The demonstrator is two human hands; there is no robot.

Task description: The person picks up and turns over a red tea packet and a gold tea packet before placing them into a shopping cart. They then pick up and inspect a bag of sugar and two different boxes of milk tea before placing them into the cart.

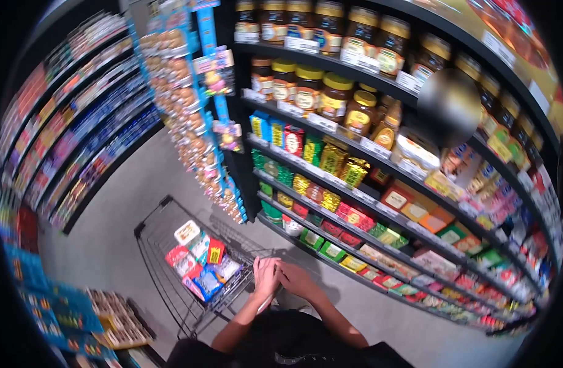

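Observation:
My left hand (266, 273) and my right hand (292, 279) meet in front of my body, at the near right corner of a black wire shopping cart (151, 257). The left fingers point forward and look stretched out. My right fingers are partly hidden where they meet the left hand. In the cart lie a white tub (187, 232), a red and white pack (181, 260), a red pack with a yellow label (215, 251), a blue pack (208, 282) and a pale purple pack (228, 270).
On my right, a long black shelf (275, 144) holds jars (336, 97), foil packs and boxes. A hanging display of round brown snacks (182, 101) stands at its end. More stocked shelves (79, 132) line the far left. Grey floor (103, 239) runs between; a display rack (119, 316) stands near left.

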